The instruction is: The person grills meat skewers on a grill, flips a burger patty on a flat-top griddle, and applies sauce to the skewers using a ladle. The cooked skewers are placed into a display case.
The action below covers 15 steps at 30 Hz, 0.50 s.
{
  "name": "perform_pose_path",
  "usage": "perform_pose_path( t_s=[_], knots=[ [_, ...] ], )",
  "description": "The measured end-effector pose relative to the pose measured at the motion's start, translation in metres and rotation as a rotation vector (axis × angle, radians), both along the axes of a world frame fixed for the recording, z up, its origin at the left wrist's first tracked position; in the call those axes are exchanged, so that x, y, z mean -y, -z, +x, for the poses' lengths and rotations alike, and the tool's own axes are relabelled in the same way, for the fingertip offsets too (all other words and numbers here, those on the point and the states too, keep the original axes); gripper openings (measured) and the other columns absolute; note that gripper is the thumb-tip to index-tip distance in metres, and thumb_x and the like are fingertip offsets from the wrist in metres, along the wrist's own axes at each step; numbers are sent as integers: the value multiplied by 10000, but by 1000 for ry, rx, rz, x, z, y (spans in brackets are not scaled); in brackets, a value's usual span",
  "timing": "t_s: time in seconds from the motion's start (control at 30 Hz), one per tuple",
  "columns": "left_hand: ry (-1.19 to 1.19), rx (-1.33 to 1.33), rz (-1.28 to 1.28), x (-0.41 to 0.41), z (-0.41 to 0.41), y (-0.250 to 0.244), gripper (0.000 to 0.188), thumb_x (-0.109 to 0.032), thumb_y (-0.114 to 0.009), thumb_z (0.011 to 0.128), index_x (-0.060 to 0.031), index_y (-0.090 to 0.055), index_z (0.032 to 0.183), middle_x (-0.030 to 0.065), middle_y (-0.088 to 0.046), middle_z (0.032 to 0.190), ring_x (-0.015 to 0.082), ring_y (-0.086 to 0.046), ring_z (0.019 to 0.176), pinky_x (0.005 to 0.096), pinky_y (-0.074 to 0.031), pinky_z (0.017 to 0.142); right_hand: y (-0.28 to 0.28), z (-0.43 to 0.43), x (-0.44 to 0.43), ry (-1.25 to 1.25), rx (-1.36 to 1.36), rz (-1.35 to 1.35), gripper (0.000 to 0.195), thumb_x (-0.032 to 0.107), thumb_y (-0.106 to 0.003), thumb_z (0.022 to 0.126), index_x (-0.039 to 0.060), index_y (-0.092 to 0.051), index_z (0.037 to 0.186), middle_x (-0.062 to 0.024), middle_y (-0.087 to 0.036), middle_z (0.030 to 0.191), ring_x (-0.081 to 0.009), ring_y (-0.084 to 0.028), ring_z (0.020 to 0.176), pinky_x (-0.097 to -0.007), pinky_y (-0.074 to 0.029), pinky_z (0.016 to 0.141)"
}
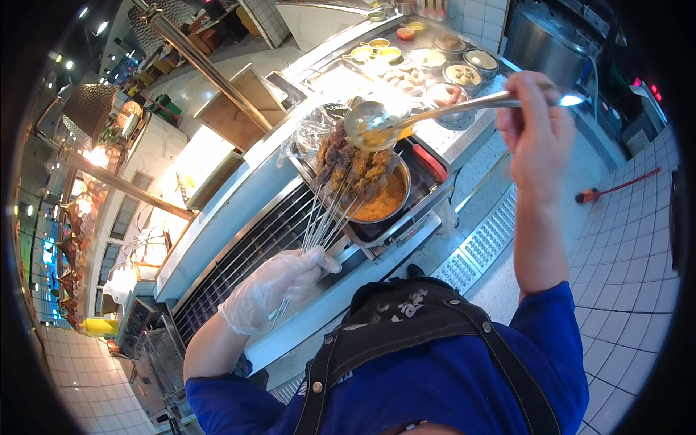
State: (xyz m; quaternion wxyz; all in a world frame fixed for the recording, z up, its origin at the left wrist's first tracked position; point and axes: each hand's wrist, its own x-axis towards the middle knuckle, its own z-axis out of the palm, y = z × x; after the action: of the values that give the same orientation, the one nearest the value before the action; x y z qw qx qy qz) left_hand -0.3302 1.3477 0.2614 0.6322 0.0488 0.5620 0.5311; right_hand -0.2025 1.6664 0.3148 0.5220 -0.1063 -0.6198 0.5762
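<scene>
My left hand (pixel 280 283), in a clear plastic glove, grips a bunch of metal skewers (pixel 324 220) near their lower ends. Browned pieces of meat (pixel 350 163) cover the far ends, fanned out over a metal pot (pixel 406 176) of orange-brown sauce (pixel 387 204). Whether the meat touches the sauce cannot be made out. Raised at the right, my bare right hand (pixel 538 133) holds the handle of a metal ladle (pixel 372 126). Its bowl is above the meat, with some orange liquid or residue visible in it.
A long grill (pixel 239 261) with metal bars runs left of the pot. Several bowls of ingredients (pixel 462 75) stand on the far counter, near a large steel stockpot (pixel 549 43). A red-handled tool (pixel 429 162) lies right of the pot. A metal drain grate (pixel 478 247) is set in the floor.
</scene>
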Motion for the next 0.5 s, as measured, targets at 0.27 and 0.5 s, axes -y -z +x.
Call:
perform_pose_path(
  t_s=[0.27,0.5],
  knots=[
    [-92,-84,35,35,-2,-13,396,-331,-483,999,52,-570,1046,-86,-356,547,22,-317,438,181,-263,372,7,43,-28,185,73,-121,173,224,-564,952,92,-597,845,21,-506,607,-12,-445,505,-137,-306,437],
    [-195,-208,20,94,-18,-19,397,-346,-482,997,36,-572,1053,-85,-346,543,22,-301,430,181,-258,375,81,9,23,105,236,-220,185,211,-503,981,88,-550,851,16,-491,613,-27,-407,491,-156,-266,414]
  ],
)
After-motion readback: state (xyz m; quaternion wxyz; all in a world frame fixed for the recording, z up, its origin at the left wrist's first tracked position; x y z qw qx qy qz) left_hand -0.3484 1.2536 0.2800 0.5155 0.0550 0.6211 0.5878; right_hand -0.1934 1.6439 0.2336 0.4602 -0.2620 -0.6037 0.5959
